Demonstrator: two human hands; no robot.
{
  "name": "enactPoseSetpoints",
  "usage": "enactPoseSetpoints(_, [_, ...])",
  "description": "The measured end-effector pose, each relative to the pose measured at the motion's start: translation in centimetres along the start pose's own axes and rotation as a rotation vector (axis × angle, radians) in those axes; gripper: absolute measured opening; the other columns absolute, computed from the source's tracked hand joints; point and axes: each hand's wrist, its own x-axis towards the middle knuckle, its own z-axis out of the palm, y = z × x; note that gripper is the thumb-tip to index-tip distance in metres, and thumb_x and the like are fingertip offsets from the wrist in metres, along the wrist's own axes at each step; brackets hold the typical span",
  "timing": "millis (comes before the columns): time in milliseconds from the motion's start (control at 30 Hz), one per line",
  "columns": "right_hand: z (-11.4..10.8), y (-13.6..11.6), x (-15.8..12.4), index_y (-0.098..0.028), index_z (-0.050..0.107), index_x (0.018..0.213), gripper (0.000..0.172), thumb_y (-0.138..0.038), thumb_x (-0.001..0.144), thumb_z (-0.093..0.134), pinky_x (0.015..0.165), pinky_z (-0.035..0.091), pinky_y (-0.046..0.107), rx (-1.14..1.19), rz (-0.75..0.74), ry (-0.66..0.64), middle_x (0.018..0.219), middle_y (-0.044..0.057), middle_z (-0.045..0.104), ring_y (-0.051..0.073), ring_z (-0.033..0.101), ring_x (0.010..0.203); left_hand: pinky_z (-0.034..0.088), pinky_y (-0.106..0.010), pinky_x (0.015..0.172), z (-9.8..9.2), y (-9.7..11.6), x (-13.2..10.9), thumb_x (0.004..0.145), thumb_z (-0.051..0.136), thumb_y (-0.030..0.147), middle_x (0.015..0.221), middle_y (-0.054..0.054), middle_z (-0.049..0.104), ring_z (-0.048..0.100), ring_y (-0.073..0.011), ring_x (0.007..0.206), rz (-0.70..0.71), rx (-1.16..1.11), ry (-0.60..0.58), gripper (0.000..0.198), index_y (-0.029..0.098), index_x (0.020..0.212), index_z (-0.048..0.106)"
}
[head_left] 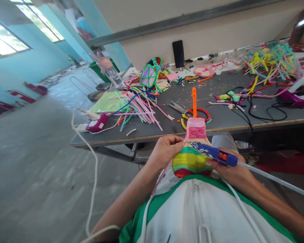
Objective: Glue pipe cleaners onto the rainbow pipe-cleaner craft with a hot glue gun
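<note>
Close to my body is a striped craft piece (192, 161), rounded at the bottom in red, green and yellow, with a narrower pink neck and an orange fuzzy stem on top. My left hand (168, 148) pinches at its left edge, and a pink pipe cleaner (161, 179) trails down from those fingers. Wrapped in my right hand (229, 170) is a blue glue gun (215, 153), its smeared nozzle resting near the left fingertips over the bare beige band. A clear glue stick (273, 179) juts from its back end.
On the grey table (164, 104) lie scissors (190, 110), several loose pipe cleaners (142, 108) and a purple power strip (97, 123). A phone (178, 54) leans on the back wall. A white cable (95, 175) hangs off the left side. Another pipe-cleaner pile (271, 64) sits back right.
</note>
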Motion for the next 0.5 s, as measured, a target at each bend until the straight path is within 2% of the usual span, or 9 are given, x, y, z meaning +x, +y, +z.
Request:
enactPoseSetpoints(100, [0.23,0.15,-0.08,-0.020,0.060,0.065,0.029,-0.047,0.062,0.070,0.045,0.044,0.027,0.025,0.034,0.065,0.054,-0.001,0.058,0.017,0.055,0.048,0.052,-0.028,0.061,0.01,0.03,0.06,0.055,0.083,0.029,0.066,-0.002,0.070,0.064,-0.0154,0.059,-0.018,0.023,0.019,0.029,0.014,0.077,0.072])
enactPoseSetpoints(267, [0.04,0.43,0.14,-0.019,0.063,0.068,0.029,-0.046,0.063,0.071,0.048,0.047,0.027,0.031,0.037,0.020,0.056,0.000,0.061,0.018,0.059,0.053,0.051,-0.027,0.060,0.03,-0.02,0.12,0.056,0.082,0.031,0.065,-0.002,0.069,0.063,-0.0149,0.057,-0.012,0.050,0.034,0.028,0.013,0.076,0.071])
enactPoseSetpoints(500, [0.33,0.40,-0.01,-0.019,0.061,0.069,0.028,-0.045,0.064,0.070,0.056,0.049,0.030,0.054,0.039,0.090,0.065,0.002,0.064,0.019,0.060,0.060,0.050,-0.027,0.059,-0.03,-0.28,0.20,0.060,0.079,0.033,0.065,-0.003,0.069,0.063,-0.0151,0.058,-0.011,0.090,0.053,0.026,0.013,0.075,0.071])
